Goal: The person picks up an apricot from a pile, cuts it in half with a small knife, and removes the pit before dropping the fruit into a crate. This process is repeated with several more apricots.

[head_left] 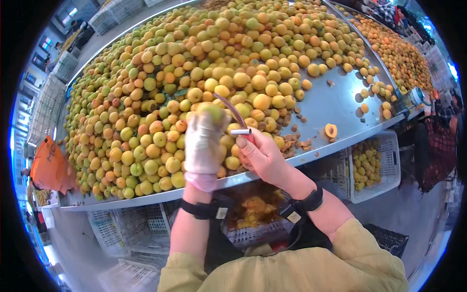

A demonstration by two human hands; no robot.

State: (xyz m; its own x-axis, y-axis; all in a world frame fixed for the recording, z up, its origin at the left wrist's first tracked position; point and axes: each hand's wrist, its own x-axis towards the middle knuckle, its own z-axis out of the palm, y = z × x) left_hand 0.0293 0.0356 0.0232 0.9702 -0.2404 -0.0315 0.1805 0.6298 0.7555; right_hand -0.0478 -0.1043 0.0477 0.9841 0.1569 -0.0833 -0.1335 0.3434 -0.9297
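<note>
My left hand [204, 141], in a white glove with a pinkish cuff, is raised over the near edge of the fruit heap. It is closed round a greenish-yellow apricot [214, 113], slightly smeared by motion. Close beside it, my bare right hand [262, 155] grips a small curved knife [235, 111] by its red handle. The blade points up and left, near the held apricot; I cannot tell whether they touch. A large heap of apricots [160, 92], yellow, green and orange, spreads out beyond both hands. A halved apricot [331, 130] lies cut side up to the right, its stone showing.
The heap rests on a metal table [331, 109] with a raised rim. Loose stones and scraps [296, 143] lie right of my hand. Below are a crate of apricot halves [374, 168] and a crate with pulp [255, 207]. An orange bag [51, 165] hangs at left.
</note>
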